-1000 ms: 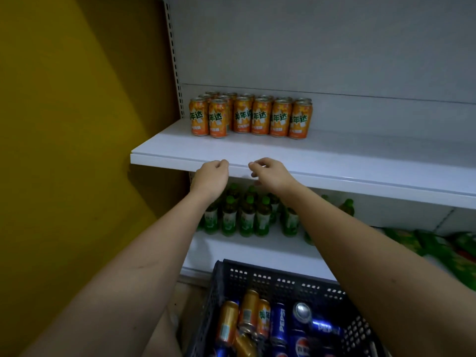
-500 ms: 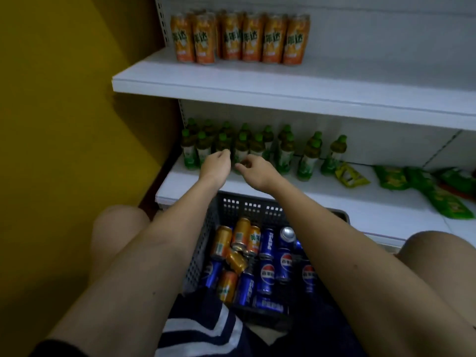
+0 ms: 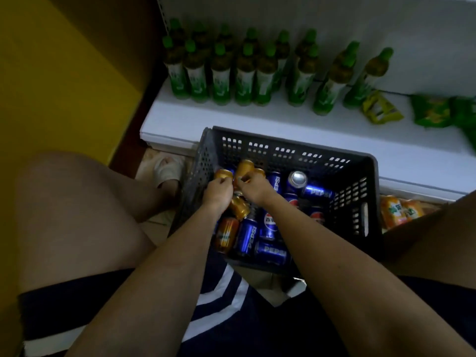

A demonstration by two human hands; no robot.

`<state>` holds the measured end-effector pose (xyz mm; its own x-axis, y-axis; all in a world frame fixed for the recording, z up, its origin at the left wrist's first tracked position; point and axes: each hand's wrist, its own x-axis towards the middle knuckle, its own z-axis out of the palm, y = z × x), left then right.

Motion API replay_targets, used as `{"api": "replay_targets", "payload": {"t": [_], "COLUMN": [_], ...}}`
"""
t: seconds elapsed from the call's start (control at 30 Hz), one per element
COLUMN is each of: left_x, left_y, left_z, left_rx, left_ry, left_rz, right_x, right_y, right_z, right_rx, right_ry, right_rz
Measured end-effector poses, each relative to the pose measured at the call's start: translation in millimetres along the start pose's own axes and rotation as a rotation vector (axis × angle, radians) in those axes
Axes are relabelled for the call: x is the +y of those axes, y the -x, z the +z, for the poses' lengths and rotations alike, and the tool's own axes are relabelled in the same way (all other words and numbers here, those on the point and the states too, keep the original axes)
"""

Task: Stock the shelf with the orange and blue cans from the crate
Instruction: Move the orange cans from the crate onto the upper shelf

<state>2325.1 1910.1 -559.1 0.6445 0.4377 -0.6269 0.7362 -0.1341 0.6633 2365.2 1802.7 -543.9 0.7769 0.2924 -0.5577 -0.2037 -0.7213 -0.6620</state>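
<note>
Left hand (image 3: 217, 194): inside the crate (image 3: 371, 202), fingers curled round the top of an orange can (image 3: 223, 174). Right hand (image 3: 253, 188): beside it, fingers curled at a second orange can (image 3: 245, 168); actual grip cannot be told. Crate: dark, perforated, on the floor against the bottom shelf (image 3: 180, 119); holds further orange cans and blue cans (image 3: 247, 237), lying loose. Shelf: green bottles (image 3: 220, 76) upright in rows, green packets (image 3: 432, 112) to their right.

orange cans (image 3: 226, 234), blue cans (image 3: 270, 252), jumbled in crate (image 3: 360, 161)
</note>
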Motion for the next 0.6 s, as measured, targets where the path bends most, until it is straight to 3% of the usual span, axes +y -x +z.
{"api": "replay_targets", "payload": {"t": [0.13, 0.3, 0.6], "left_x": [-33, -34, -38], "left_y": [-16, -38, -78], "left_z": [7, 19, 63], "left_rx": [-0.017, -0.044, -0.152], "left_ry": [-0.087, -0.020, 0.162], "left_rz": [-0.082, -0.166, -0.380], "right_x": [32, 56, 44], "right_y": [-5, -23, -109], "right_z": [29, 43, 42], "right_rx": [-0.065, -0.131, 0.102], "right_ry": [-0.057, -0.075, -0.109], "right_rz": [0.093, 0.197, 0.321]}}
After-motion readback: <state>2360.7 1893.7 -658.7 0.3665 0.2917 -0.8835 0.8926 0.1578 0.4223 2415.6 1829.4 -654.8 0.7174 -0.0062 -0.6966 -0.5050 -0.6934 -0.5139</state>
